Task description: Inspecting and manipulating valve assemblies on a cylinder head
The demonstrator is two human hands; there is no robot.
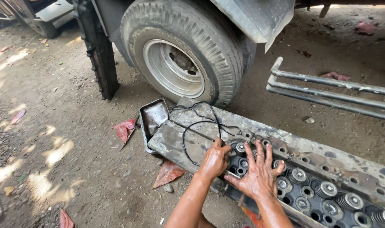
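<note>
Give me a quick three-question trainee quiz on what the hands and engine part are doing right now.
1. True or false: both hands rest on the cylinder head.
2. Which thing lies at the head's far end? A) a tray B) a bucket C) a hammer
3. What loops across the head's flat top beside the left hand?

Key
1. True: the left hand and the right hand both press on the valve springs at the head's near edge.
2. A: the dented metal tray sits by the wheel.
3. A thin black wire.
</note>
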